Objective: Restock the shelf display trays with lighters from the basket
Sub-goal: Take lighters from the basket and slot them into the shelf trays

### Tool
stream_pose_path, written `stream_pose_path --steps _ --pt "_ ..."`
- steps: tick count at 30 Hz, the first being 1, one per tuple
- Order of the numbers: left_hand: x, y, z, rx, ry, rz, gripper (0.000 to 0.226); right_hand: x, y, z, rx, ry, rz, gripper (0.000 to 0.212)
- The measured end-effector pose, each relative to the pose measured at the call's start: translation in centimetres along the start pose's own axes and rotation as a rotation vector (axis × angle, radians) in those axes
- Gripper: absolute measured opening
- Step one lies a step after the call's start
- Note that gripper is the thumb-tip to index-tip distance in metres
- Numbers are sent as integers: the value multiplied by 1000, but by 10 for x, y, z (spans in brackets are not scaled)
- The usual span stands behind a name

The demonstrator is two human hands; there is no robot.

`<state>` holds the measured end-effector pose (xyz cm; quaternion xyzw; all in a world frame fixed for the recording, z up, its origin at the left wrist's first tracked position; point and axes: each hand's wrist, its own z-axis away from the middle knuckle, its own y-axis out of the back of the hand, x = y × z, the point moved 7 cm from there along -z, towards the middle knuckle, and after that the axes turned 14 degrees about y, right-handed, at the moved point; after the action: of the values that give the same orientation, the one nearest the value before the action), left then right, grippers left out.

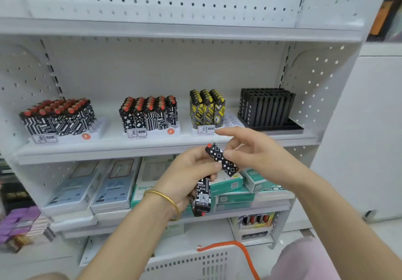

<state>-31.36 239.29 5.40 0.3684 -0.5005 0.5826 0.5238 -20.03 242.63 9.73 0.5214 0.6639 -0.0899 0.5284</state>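
Note:
My left hand [187,175] grips a small bunch of black-and-white patterned lighters [202,197], their tops pointing down. My right hand [250,151] pinches one lighter with white squares and a red top [221,160], tilted, just above the bunch and in front of the shelf edge. On the middle shelf stand three white display trays: a left tray [97,128] and a middle tray [174,130] with red-topped patterned lighters, and a right tray [233,121] with yellow-and-black lighters. The white basket [195,264] with an orange handle sits at the bottom.
A black slotted rack [267,110] stands at the right end of the middle shelf. Boxed goods in blue, white and teal [235,194] fill the shelf below. Purple packs [19,225] lie at the lower left. A white cabinet stands to the right.

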Motion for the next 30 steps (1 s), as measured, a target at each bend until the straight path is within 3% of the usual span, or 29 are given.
stream_pose_path --steps 6,10,15,23,30 --pt "-5 40 16 98 -53 -109 14 -15 -43 -22 -139 110 268 22" --pt "-1 73 21 241 -75 -135 6 -35 -46 -50 31 204 301 27" --pt "-2 96 26 318 -69 -9 8 -59 -45 -94 155 357 596 27" --pt "-5 98 21 315 -93 76 14 -51 -50 -125 53 366 1017 23" --pt "-3 96 18 317 -112 182 14 -49 -41 -132 76 364 972 16"
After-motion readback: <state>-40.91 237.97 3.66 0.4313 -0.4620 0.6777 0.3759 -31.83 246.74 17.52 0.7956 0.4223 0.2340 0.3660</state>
